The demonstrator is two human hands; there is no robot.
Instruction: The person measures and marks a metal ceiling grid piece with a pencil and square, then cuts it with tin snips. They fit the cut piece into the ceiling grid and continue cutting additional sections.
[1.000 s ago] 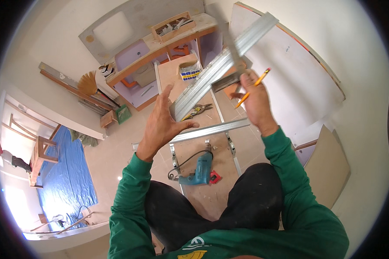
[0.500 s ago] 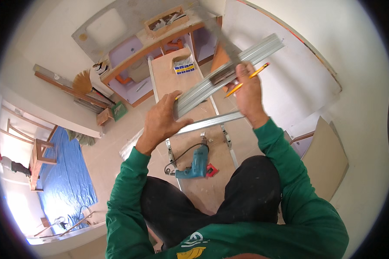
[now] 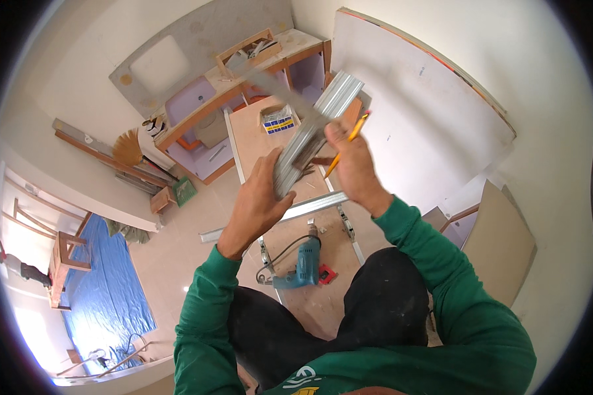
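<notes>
My left hand (image 3: pixel 254 201) is closed round the near end of a short ribbed metal channel (image 3: pixel 339 93), which points up and to the right. My right hand (image 3: pixel 354 161) grips what looks like a try square (image 3: pixel 280 87); its stock lies along the channel and its blurred blade reaches up and left across it. A yellow pencil (image 3: pixel 360 124) is also tucked in the right hand's fingers. Below the hands, a longer metal channel (image 3: pixel 310 207) lies across two rails. Closer to my knees rest a teal power drill (image 3: pixel 306 262) with a black cord and a red tape measure (image 3: pixel 327 274).
Ahead, a blue-and-white box (image 3: pixel 278 124) sits on a wooden board (image 3: pixel 249 146). Beyond it is a counter (image 3: pixel 244 80) with an open wooden toolbox (image 3: pixel 227 60). A large white panel (image 3: pixel 422 112) leans at right. A broom (image 3: pixel 129 148) and blue sheet (image 3: pixel 109 283) are at left.
The held channel has turned steeper, its far end swinging left. My right hand has shifted left and down with the square and pencil, and the square's blade now points further left.
</notes>
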